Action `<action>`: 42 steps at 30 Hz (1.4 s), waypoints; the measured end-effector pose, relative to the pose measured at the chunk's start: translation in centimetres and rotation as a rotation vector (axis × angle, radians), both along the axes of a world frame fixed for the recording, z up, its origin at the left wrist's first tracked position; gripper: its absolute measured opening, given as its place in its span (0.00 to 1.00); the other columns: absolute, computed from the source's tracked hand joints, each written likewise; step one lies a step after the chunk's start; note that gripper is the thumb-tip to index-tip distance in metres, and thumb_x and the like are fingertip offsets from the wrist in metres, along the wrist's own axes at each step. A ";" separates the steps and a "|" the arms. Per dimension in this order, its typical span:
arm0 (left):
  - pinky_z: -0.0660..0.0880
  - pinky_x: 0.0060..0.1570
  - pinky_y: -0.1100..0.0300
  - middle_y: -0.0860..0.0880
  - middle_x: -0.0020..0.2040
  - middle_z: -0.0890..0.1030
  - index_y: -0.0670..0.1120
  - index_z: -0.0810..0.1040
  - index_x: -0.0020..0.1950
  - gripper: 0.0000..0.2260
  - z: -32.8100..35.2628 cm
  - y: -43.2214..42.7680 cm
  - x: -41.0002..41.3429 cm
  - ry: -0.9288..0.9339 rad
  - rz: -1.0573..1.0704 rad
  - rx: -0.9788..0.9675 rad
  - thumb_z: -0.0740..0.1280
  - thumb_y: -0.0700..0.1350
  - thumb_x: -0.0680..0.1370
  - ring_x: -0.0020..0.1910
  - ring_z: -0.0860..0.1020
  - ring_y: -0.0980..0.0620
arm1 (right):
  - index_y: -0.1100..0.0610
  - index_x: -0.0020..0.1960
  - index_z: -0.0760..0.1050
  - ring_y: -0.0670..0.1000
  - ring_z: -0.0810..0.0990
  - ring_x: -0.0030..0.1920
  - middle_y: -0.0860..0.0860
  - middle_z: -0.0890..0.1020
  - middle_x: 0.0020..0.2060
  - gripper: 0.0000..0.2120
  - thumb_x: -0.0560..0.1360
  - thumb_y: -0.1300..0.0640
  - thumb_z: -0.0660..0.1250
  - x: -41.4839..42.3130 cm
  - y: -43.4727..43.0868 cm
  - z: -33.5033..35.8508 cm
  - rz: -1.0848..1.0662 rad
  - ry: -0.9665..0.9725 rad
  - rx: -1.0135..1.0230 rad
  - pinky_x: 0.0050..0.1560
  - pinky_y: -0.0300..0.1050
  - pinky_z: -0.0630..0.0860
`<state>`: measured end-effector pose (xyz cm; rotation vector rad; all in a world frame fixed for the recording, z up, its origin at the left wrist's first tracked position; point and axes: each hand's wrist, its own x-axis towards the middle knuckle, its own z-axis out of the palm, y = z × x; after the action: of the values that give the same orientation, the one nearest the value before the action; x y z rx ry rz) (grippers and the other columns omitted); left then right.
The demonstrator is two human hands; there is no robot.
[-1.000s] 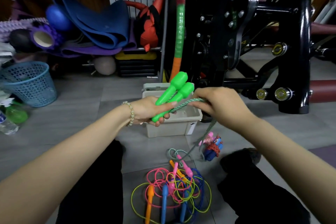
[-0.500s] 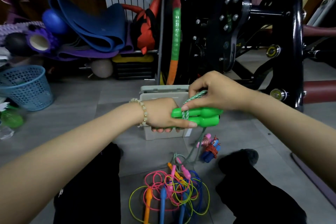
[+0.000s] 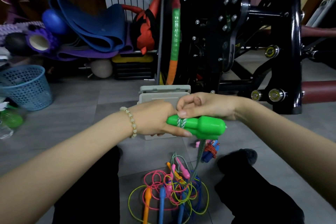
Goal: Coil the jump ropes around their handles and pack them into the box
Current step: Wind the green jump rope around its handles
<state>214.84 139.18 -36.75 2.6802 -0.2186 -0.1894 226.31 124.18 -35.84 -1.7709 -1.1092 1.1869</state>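
On the floor (image 3: 76,114), between the person's dark-clad legs (image 3: 87,198), lies a tangle of loose jump ropes (image 3: 169,192) in pink, yellow, blue and orange. Just beyond it sits a coiled red-and-blue rope bundle (image 3: 211,151). Above these, the green handles (image 3: 201,125) lie side by side, their long axis level and running left to right, bulbous ends pointing right. The left grip (image 3: 154,120) closes round their narrow ends, thumb along the near side. The right grip (image 3: 205,104), fingers curled, thumbs the few turns of the green-and-white cord (image 3: 181,123) against the handles; the slack hangs blurred towards the tangle. Behind both stands the beige box (image 3: 163,94), with a blue basket (image 3: 27,87) and a black machine (image 3: 254,42) farther back.
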 end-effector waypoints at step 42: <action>0.65 0.20 0.66 0.50 0.23 0.73 0.46 0.70 0.41 0.21 -6.1 0.8 1.2 -0.017 0.523 -0.906 0.60 0.64 0.70 0.19 0.68 0.54 | 0.63 0.57 0.76 0.30 0.75 0.31 0.47 0.79 0.45 0.10 0.76 0.63 0.66 -3.8 0.3 -7.5 -0.601 -0.150 0.349 0.34 0.26 0.70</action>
<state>216.03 139.93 -42.89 1.7526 0.3265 0.0869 222.55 124.50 -43.34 -1.7515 -0.7225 0.4757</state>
